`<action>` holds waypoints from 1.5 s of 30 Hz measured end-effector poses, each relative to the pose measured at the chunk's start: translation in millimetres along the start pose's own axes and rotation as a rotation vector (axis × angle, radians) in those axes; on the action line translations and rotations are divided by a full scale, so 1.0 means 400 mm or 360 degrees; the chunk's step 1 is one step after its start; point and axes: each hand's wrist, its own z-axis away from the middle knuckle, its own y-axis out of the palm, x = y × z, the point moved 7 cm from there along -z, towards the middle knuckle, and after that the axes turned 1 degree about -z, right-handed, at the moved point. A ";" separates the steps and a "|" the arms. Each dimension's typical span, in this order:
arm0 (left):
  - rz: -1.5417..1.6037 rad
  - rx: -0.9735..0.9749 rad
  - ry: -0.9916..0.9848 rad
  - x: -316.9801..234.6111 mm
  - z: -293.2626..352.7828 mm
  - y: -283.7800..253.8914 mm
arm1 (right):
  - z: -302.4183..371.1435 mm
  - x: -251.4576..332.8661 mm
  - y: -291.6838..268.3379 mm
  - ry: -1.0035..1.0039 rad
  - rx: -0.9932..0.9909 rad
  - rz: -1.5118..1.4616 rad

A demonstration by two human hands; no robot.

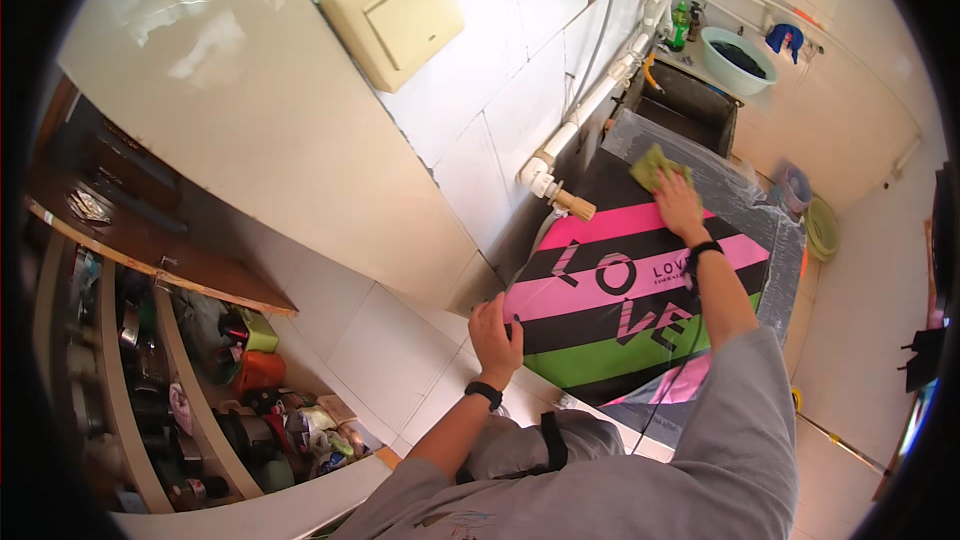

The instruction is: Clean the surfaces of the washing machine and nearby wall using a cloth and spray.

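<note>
Near, the left hand [495,335] rests open-fingered against the near edge of a striped cover [620,310], glossy black, pink and green, steadying it. Farther right, the right hand [678,202] presses a yellow-green cloth [655,166] flat on the cover's far end; firm, overlapping strokes would likely suit the slick surface. Beyond, a basin [740,60].

Hidden and unclear parts around the striped cover

The right hand [680,202] lies over part of the green cloth [655,166], hiding what is beneath its palm. The left hand [495,338] covers the near corner of the striped cover [620,315]; its fingertips cannot be seen. The shelf clutter [250,400] at lower left is too small and dark to sort. The basin [738,58] contents stay unclear.
</note>
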 end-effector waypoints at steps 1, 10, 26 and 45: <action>-0.0008 0.0003 0.0003 0.001 -0.001 -0.004 | 0.032 -0.053 -0.003 0.0060 -0.0026 0.0064; 0.0183 0.0190 0.0114 -0.005 0.002 0.040 | 0.596 -0.725 -0.123 0.1608 -0.0139 -0.1872; 0.0776 -0.0117 0.0582 0.347 -0.143 -0.658 | 0.253 1.101 -0.510 -0.0516 -0.0695 -0.2208; 0.1147 0.0089 0.0476 -0.052 -0.410 -0.722 | 0.161 1.077 -0.895 -0.1086 -0.1090 -0.1406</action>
